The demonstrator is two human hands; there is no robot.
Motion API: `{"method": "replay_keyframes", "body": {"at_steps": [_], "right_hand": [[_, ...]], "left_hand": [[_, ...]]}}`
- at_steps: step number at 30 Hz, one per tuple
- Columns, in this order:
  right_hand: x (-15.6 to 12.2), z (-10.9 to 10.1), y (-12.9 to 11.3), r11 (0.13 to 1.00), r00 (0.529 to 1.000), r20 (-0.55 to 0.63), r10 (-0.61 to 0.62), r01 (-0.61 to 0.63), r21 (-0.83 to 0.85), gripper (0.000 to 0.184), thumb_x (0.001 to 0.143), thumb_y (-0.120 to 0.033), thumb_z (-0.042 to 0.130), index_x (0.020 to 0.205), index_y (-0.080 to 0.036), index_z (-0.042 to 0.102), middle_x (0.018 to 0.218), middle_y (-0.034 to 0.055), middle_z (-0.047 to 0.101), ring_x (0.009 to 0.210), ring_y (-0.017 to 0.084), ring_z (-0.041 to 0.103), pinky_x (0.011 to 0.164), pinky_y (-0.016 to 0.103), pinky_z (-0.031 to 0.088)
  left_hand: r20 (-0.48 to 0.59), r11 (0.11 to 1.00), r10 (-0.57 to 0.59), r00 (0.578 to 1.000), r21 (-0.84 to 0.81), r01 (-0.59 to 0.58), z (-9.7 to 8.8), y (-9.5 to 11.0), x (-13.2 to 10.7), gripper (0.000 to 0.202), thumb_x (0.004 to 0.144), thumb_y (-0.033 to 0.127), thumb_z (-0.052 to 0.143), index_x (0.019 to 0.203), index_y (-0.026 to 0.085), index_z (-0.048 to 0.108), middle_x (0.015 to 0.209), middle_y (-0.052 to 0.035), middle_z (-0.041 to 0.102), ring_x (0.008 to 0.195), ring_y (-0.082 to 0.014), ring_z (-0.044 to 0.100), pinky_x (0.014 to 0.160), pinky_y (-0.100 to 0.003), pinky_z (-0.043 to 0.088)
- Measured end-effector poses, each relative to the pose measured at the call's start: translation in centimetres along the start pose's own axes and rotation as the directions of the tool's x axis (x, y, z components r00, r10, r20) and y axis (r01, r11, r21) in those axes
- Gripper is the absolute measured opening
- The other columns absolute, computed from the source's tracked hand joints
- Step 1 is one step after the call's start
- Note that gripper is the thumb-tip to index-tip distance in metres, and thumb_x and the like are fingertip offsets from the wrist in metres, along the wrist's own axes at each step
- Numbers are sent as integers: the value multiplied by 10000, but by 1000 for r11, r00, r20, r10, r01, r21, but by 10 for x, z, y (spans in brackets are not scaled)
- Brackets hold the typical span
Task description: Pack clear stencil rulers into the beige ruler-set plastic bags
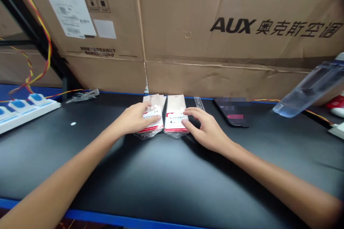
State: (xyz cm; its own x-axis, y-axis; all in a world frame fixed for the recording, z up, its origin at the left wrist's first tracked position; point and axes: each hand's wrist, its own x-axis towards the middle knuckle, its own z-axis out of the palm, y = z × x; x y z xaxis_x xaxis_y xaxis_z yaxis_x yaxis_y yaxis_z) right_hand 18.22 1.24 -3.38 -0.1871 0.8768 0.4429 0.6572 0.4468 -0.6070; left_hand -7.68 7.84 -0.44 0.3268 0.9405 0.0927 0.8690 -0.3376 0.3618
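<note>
Two white-and-red card packets stand side by side on the black tabletop (163, 157), each in a clear plastic sleeve. The fingers of my left hand (135, 117) lie across the left packet (153, 123), covering much of its front. My right hand (205, 129) is at the right edge of the right packet (176, 114), with its thumb and forefinger on that edge. The two packets touch or nearly touch. Their lower sleeve ends stick out loosely toward me.
A white power strip (27, 111) with blue switches sits at the left, and yellow-red wires run along the back. To the right lie a dark ruler-like strip (199, 103), a phone (232, 112) and a clear plastic container (309, 89). Large cardboard boxes (204, 25) stand behind.
</note>
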Motion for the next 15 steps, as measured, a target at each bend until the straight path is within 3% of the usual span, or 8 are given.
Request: {"method": "replay_keyframes", "body": {"at_steps": [5, 10, 15], "right_hand": [[-6, -2, -15, 992, 993, -21, -116, 117, 47, 187, 942, -288, 582, 1111, -249, 651, 1298, 72, 613, 1195, 235, 594, 1019, 374, 467], [-10, -4, -24, 982, 985, -31, -171, 172, 72, 123, 939, -246, 579, 1036, -254, 654, 1228, 72, 636, 1115, 237, 631, 1005, 389, 483], [-10, -2, -25, 971, 975, -50, -217, 221, 93, 91, 923, -192, 582, 957, -229, 657, 1163, 78, 649, 1050, 223, 644, 947, 375, 509]], "left_hand": [[-2, 999, 37, 999, 19, -37, 2, -1, 1, 644, 746, 660, 613, 1189, 196, 675, 1274, -130, 661, 1152, -351, 611, 970, -400, 457], [-73, 997, 75, 995, -6, -76, 6, 0, 3, 476, 775, 546, 617, 1053, 181, 741, 1219, -118, 691, 1166, -348, 592, 1004, -402, 437], [-209, 999, -32, 977, 9, 35, 20, 14, -1, 507, 770, 620, 598, 982, 179, 729, 1165, -120, 690, 1133, -351, 571, 962, -456, 441]]}}
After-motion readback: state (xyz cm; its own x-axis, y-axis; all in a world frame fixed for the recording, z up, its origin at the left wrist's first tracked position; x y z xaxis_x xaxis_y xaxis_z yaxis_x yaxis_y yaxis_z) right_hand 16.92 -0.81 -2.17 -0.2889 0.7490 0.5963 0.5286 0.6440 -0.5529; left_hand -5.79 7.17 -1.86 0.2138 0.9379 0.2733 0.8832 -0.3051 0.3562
